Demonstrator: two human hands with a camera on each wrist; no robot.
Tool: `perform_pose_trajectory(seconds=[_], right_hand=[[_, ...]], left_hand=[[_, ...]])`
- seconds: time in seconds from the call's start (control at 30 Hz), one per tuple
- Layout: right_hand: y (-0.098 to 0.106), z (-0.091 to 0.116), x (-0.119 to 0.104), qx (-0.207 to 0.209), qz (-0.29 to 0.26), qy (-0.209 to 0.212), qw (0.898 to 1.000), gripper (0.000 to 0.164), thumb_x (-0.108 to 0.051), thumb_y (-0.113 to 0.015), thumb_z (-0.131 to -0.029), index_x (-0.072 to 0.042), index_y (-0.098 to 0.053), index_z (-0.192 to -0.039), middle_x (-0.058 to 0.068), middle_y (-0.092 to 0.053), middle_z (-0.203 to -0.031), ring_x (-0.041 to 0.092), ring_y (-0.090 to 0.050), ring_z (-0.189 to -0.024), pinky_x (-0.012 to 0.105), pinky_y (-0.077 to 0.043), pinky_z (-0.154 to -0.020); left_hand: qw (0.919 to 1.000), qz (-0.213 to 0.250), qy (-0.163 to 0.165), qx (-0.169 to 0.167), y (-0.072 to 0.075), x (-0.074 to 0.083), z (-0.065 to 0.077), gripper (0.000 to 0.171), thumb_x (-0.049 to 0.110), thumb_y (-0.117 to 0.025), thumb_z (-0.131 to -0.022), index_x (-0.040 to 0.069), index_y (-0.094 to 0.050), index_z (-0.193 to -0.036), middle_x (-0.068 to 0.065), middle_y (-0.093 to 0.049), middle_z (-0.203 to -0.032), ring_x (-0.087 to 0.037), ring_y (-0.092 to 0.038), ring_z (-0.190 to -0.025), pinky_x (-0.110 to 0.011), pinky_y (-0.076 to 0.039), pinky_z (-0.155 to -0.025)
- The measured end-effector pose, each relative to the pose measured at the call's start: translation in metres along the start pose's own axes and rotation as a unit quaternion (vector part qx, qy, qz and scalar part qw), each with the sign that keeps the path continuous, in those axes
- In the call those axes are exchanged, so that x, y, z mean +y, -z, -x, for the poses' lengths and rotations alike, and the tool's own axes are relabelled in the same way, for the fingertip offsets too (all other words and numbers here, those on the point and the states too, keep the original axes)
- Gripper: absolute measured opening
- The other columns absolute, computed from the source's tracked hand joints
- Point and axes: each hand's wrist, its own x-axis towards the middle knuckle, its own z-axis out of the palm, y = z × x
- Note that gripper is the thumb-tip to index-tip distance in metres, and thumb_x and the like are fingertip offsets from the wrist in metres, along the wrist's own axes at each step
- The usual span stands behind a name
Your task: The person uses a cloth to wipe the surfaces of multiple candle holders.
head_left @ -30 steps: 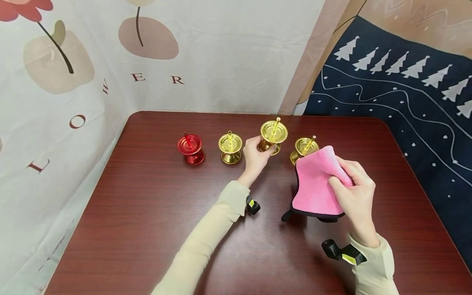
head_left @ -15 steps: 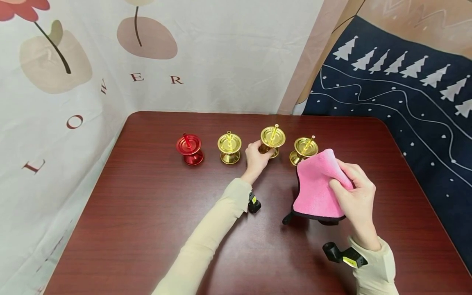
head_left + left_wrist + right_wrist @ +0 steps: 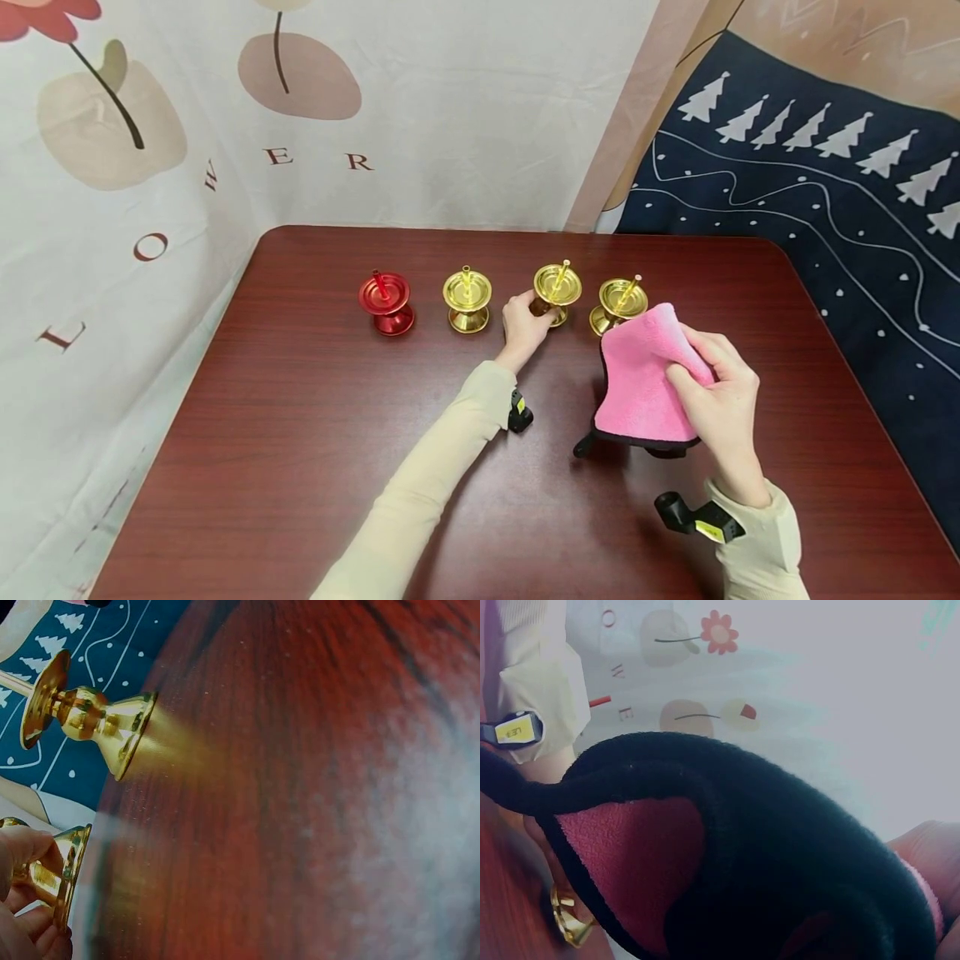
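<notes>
My left hand (image 3: 525, 325) grips the lower part of a gold candle holder (image 3: 558, 283), which stands upright with its dish and spike on top. In the left wrist view, fingers curl round the stem of that candle holder (image 3: 46, 881), just above its flared base. Whether the base touches the table is hard to tell. My right hand (image 3: 720, 400) pinches a pink cloth (image 3: 645, 379) with a black edge, hanging in front of another gold candle holder (image 3: 621, 298). Dark cloth (image 3: 765, 832) fills most of the right wrist view.
A red candle holder (image 3: 386, 302) and a third gold one (image 3: 467, 298) stand to the left in the same row on the dark red-brown table (image 3: 247, 467). A pale printed curtain (image 3: 450, 125) and a navy cloth (image 3: 750, 192) hang behind.
My left hand has lowered the gold candle holder a little toward the table, in line with the others. The right hand and the pink cloth have hardly moved.
</notes>
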Motion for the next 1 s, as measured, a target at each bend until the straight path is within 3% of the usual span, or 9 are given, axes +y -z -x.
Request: perform_pose_trajectory(seconds=[0.43, 0.73, 0.83, 1.0], right_hand=[[-0.0008, -0.0015, -0.0009, -0.001, 0.011, -0.001, 1.000, 0.035, 0.013, -0.063, -0.073, 0.004, -0.068, -0.106, -0.018, -0.061, -0.091, 0.005, -0.054, -0.080, 0.014, -0.040, -0.061], [-0.0015, -0.0011, -0.0028, -0.003, -0.001, 0.001, 1.000, 0.034, 0.013, -0.062, -0.073, 0.006, -0.068, -0.106, -0.017, -0.061, -0.090, 0.005, -0.054, -0.080, 0.014, -0.040, -0.062], [-0.0018, -0.0008, -0.0025, -0.004, -0.002, 0.001, 1.000, 0.034, 0.013, -0.062, -0.074, 0.006, -0.068, -0.106, -0.017, -0.061, -0.090, 0.005, -0.054, -0.080, 0.014, -0.040, -0.062], [-0.0021, -0.0012, -0.0019, -0.005, 0.000, -0.001, 1.000, 0.034, 0.013, -0.062, -0.074, 0.005, -0.068, -0.106, -0.017, -0.061, -0.090, 0.005, -0.054, -0.079, 0.014, -0.040, -0.062]], left_hand=[[0.9999, -0.011, -0.004, -0.012, -0.0039, -0.0035, -0.0009, 0.018, 0.020, -0.077, -0.072, 0.009, -0.071, -0.086, -0.003, -0.068, -0.075, -0.021, -0.062, -0.075, -0.034, -0.047, -0.070], [0.9993, -0.034, -0.001, -0.016, -0.0034, -0.0050, 0.0001, 0.021, 0.021, -0.078, -0.072, 0.007, -0.071, -0.085, -0.004, -0.070, -0.085, -0.022, -0.057, -0.100, -0.029, -0.043, -0.087], [0.9988, -0.038, 0.011, -0.030, -0.0020, -0.0053, 0.0000, 0.028, 0.024, -0.079, -0.072, 0.008, -0.071, -0.093, -0.004, -0.070, -0.093, -0.022, -0.057, -0.103, -0.032, -0.044, -0.088], [0.9968, -0.029, 0.036, -0.065, 0.0035, -0.0045, 0.0025, 0.061, 0.029, -0.082, -0.069, 0.008, -0.058, -0.122, -0.007, -0.065, -0.114, -0.026, -0.057, -0.109, -0.037, -0.044, -0.091]])
